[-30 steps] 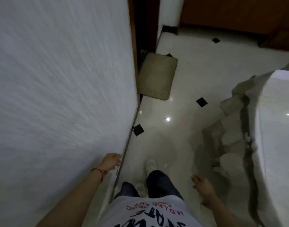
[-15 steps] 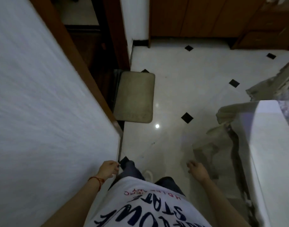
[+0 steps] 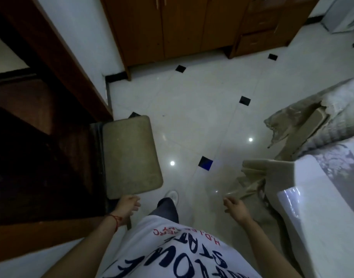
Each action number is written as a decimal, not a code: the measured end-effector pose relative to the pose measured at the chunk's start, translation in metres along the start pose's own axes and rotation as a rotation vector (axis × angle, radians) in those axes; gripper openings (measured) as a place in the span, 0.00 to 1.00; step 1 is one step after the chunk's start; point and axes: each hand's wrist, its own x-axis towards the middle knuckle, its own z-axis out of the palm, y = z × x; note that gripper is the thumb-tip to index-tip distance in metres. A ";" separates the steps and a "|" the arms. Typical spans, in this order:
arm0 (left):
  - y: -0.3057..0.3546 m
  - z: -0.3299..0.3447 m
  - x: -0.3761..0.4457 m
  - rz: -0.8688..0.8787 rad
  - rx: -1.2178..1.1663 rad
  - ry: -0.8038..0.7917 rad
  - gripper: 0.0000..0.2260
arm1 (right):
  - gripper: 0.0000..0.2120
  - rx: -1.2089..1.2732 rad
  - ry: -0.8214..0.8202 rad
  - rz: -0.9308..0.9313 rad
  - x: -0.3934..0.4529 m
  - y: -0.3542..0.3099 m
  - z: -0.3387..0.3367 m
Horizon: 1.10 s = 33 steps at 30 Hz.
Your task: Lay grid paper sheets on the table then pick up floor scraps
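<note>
White floor tiles (image 3: 192,109) with black insets are lying ahead of both hands. Left hand (image 3: 128,205) is hanging loosely curled, holding nothing, just behind a beige mat (image 3: 130,155). Right hand (image 3: 235,208) is hanging relaxed and empty beside a plastic-wrapped worktop (image 3: 320,207). Grid paper sheets and scraps cannot be made out.

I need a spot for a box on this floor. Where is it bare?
Bare tile lies between the beige mat and the plastic-wrapped furniture, stretching up to the wooden cabinets. It is crowded on the right, where crumpled wrapping spills onto the floor near the right hand.
</note>
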 end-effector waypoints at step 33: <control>0.565 0.292 0.152 0.427 1.071 -0.542 0.06 | 0.11 0.903 0.624 0.432 0.201 -0.123 -0.184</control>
